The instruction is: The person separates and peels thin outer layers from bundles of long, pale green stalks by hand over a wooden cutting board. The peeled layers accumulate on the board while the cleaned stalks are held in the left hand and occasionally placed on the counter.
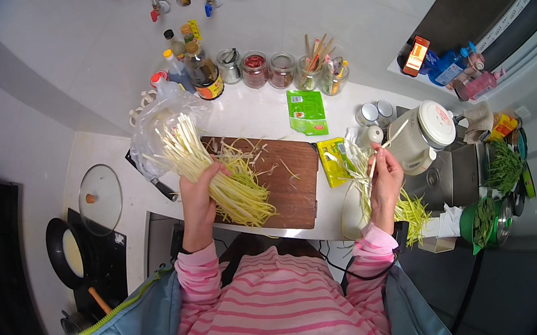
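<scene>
My left hand [201, 186] grips a thick bundle of pale yellow chives [240, 191], white stem ends pointing up and left, over the left part of a wooden cutting board [296, 186]. Loose trimmings [244, 156] lie on the board behind the bundle. Off the board's right side, my right hand [385, 175] pinches a few thin pale stems [396, 133] between thumb and fingers. More yellow chives [412, 214] lie under and beside that wrist, by the sink. A yellow packet [334, 161] lies against the board's right edge, and a green packet [307, 112] rests behind the board.
Sauce bottles [202, 72] and glass jars [255, 70] line the wall. A clear plastic bag [150, 137] and a knife handle [164, 189] lie left of the board. A cream appliance jug [420, 136] stands by the sink [462, 167]; a frying pan [56, 251] sits at lower left.
</scene>
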`<move>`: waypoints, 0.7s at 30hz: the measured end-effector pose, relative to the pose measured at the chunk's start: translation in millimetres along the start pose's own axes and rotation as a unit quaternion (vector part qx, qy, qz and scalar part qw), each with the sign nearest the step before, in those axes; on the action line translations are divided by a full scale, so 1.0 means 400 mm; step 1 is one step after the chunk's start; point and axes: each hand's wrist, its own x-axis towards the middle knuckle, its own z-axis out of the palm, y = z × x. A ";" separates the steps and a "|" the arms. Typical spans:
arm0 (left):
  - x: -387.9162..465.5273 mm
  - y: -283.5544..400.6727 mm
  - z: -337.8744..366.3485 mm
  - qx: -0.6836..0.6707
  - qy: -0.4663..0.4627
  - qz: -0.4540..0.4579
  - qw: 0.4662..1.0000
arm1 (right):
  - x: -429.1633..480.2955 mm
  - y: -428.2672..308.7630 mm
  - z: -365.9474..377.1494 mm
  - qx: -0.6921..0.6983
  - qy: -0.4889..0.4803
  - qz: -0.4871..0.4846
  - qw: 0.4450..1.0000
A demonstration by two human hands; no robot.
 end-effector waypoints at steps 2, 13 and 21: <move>0.000 -0.002 0.006 -0.005 -0.011 -0.004 1.000 | -0.007 -0.001 0.012 0.093 -0.004 0.033 0.995; -0.010 -0.003 0.019 -0.001 -0.014 -0.009 1.000 | -0.021 -0.046 0.137 0.631 -0.085 0.393 0.663; -0.021 0.007 0.004 0.021 -0.048 0.009 0.999 | -0.032 -0.081 0.180 0.653 -0.112 0.426 0.617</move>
